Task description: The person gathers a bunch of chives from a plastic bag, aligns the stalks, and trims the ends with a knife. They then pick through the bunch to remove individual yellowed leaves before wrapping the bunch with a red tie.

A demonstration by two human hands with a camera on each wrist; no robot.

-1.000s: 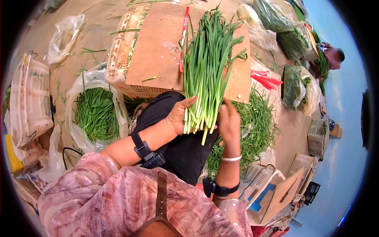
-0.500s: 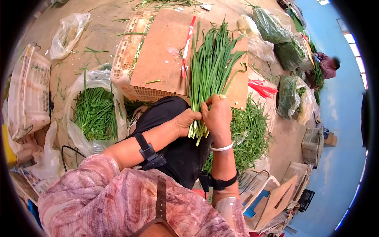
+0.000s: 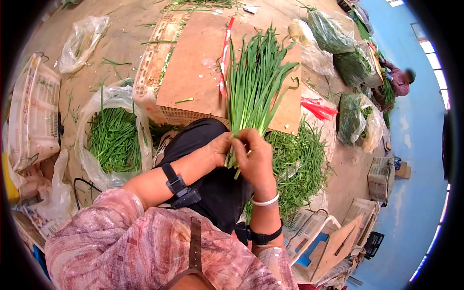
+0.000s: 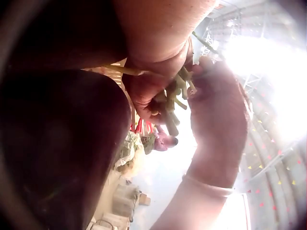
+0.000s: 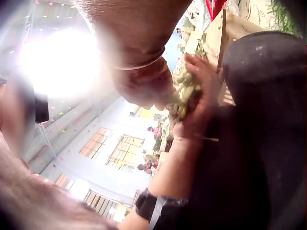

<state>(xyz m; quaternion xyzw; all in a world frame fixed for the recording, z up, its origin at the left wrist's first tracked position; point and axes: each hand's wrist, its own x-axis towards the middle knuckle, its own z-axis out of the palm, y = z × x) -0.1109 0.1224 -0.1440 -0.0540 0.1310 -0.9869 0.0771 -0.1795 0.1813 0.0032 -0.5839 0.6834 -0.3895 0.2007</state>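
Note:
A bunch of long green stalks point(image 3: 258, 79) lies over a brown board point(image 3: 193, 63), its pale cut ends toward the body. The left hand point(image 3: 221, 149) grips the bunch near the cut ends; in the left wrist view its fingers point(image 4: 144, 96) curl round the stems point(image 4: 170, 112). From the other side, the right hand point(image 3: 256, 158) has thumb and forefinger pinching stalks beside the left thumb. Cut ends point(image 5: 184, 91) show between both hands in the right wrist view. A red strip point(image 3: 225, 58) lies left of the bunch on the board.
The board rests on an upturned-looking crate point(image 3: 145, 79). A plastic bag point(image 3: 87, 121) of green stalks stands at left, a loose green heap point(image 3: 302, 169) at right. Red strips point(image 3: 319, 108) lie near the heap. Another person point(image 3: 400, 81) sits far right among filled bags point(image 3: 353, 67).
The right hand has come from the bunch's right side to its front and pinches stalks there. The left hand's fingers have closed round the stems. Both hands have shifted slightly left since the middle frame.

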